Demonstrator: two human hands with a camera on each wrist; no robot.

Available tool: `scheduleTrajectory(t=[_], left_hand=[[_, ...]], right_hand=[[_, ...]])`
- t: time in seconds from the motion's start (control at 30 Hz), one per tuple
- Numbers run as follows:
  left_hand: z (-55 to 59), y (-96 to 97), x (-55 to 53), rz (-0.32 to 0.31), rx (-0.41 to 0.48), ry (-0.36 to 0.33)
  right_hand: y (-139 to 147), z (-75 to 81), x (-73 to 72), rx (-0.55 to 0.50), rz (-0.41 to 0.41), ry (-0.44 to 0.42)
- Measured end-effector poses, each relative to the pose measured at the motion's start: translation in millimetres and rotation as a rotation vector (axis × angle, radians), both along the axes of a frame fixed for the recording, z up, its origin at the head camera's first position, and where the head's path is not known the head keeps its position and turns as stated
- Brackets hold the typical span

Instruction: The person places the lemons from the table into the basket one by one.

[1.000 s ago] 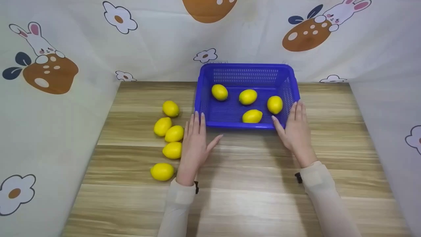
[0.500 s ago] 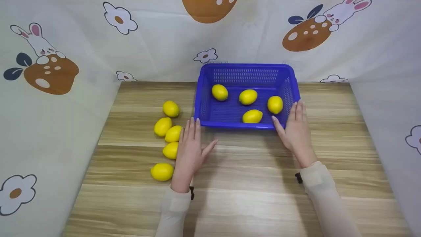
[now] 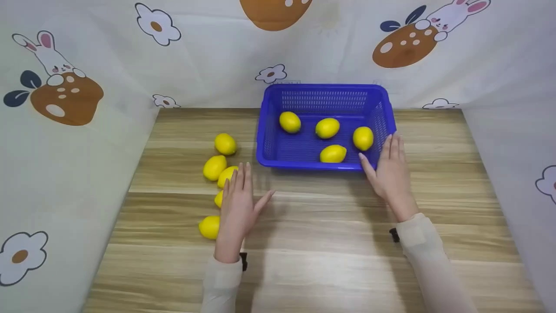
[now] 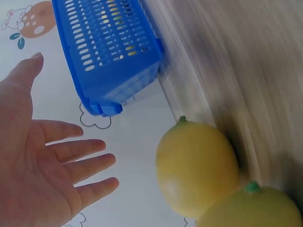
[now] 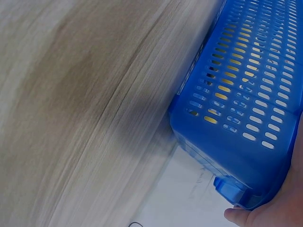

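In the head view, my left hand (image 3: 238,208) is over the wooden table beside a group of yellow lemons (image 3: 215,168), partly covering some of them. Its fingers are straight and its thumb is spread, with nothing held; the left wrist view shows the open palm near two lemons (image 4: 196,168). My right hand (image 3: 393,178) rests at the front right corner of a blue plastic basket (image 3: 304,164). Its fingers lie straight along the right side, and the thumb reaches over the front rim. Several lemons (image 3: 327,128) lie apart inside the basket.
The wooden table (image 3: 321,248) runs toward me in front of the basket. A pale cloth (image 3: 208,56) printed with rabbits and flowers hangs behind it and along both sides. The basket's back stands close to this cloth.
My left hand has left the basket's front left corner and moved left and toward me, over the loose lemons. The right hand and the basket have stayed in place.
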State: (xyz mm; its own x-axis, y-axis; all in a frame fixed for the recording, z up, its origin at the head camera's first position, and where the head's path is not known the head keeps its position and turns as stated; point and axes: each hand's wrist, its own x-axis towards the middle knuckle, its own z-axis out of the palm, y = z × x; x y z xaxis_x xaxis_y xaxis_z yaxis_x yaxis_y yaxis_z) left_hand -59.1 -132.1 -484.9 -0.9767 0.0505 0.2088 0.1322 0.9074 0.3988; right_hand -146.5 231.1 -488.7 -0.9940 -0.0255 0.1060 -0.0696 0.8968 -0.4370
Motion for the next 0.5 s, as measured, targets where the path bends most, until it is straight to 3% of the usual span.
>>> scheduleTrajectory(t=[0.17, 0.5], left_hand=[[-1.6, -12.5, 5.5, 0.025, 0.011, 0.019], [-2.0, -33.4, 16.1, 0.070, 0.071, -0.006]], right_hand=[[-0.4, 2.0, 0.9, 0.000, -0.001, -0.016], [0.1, 1.4, 0.0, -0.004, 0.000, -0.020]])
